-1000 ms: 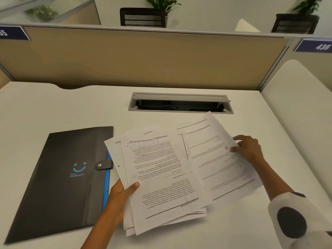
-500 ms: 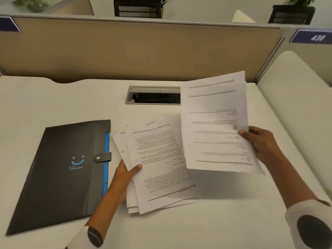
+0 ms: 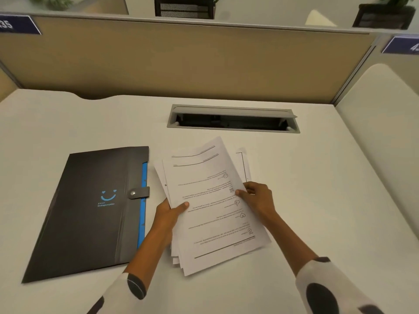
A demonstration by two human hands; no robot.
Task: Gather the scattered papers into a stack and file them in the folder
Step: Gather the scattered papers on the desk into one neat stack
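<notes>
The printed white sheet that the right hand had lifted a moment earlier now lay on the loose stack of white papers, fingers pinching its right edge. The left hand gripped the stack's left side, beside the closed dark grey snap-tab folder; squaring the edges seemingly came next

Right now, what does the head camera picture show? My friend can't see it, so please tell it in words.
Two hands, left hand and right hand, hold a messy stack of papers on a white desk. A closed dark folder with a blue smiley lies just left of the papers. Behind them is an open cable slot and a tan divider wall.
</notes>
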